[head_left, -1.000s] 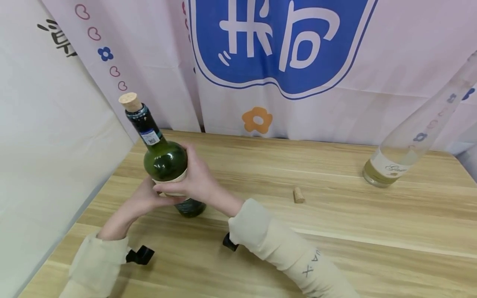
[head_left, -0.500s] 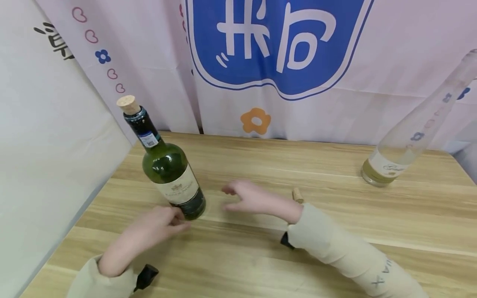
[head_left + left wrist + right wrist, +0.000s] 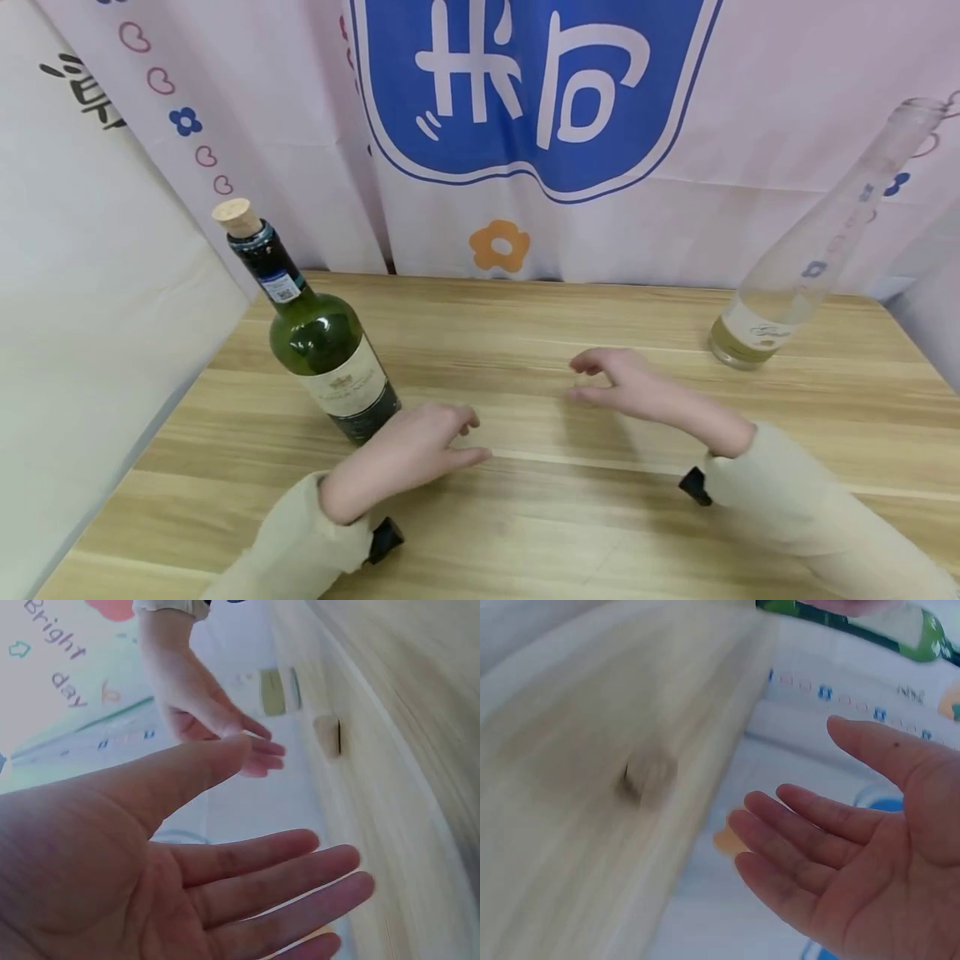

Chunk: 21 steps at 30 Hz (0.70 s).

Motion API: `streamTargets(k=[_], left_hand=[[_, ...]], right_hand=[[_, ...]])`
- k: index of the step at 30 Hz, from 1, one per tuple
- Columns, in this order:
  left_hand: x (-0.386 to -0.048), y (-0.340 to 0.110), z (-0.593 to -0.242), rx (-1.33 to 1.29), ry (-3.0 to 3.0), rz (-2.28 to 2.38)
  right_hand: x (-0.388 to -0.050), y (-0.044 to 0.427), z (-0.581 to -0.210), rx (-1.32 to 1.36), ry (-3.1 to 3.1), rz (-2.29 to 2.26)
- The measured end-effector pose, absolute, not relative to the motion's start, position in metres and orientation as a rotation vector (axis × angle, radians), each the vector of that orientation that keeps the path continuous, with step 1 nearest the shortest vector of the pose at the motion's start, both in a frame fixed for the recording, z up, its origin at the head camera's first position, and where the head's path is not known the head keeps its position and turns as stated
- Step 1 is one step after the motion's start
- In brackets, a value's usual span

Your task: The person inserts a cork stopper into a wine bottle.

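A pale cloth (image 3: 630, 225) hung at twelve o'clock across the far edge of the bench, printed with a big blue badge (image 3: 517, 158) and, beneath it, an orange flower (image 3: 500, 246). The wood-grained bench (image 3: 525, 533) spread out in front of it.

Seen from the head and taken from the middle of the bench, the clear bottle (image 3: 802, 250) stood toward two o'clock, a yellowish-green band around its foot. The green bottle (image 3: 318, 333) stood on its base at ten o'clock, its cream label (image 3: 347, 383) turned toward the person.

Two cream sleeves (image 3: 810, 500) came in from seven and four o'clock. The left hand (image 3: 408, 450) hung over the bench at nine o'clock, its wrist side overlapping the foot of the green bottle in the head view; whether they touched, I could not tell. Its fingers were loosely extended, thumb well apart, gripping nothing. The right hand (image 3: 630, 383) was between two and three o'clock, apart from the clear bottle, fingers relaxed and thumb set away, likewise gripping nothing. The two palms roughly faced each other across a gap.

A thick cork stopper (image 3: 237, 217) sat in the mouth of the green bottle, its top sticking out. The small cork (image 3: 652, 778) was on the bench, blurred, toward ten o'clock from the right hand in the right wrist view.
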<state>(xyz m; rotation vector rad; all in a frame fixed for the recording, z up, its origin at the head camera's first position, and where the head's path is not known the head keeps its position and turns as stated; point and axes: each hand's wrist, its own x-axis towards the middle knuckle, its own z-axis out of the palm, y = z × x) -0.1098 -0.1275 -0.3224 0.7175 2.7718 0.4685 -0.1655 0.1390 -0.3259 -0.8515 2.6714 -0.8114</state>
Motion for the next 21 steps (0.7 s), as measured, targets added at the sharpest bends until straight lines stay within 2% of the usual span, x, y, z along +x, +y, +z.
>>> streamTargets(k=[11, 16, 21], left_hand=[[-0.151, -0.064, -0.319, 0.843, 2.741, 0.512], [-0.170, -0.033, -0.315, 0.849, 2.693, 0.622], [-0.187, -0.002, -0.315, 0.898, 2.678, 0.719]], right_hand=[[-0.159, 0.203, -0.290, -0.615, 2.947, -0.800], [-0.156, 0.222, -0.277, -0.459, 3.115, -1.002], [-0.155, 0.237, -0.267, -0.190, 3.329, -1.317]])
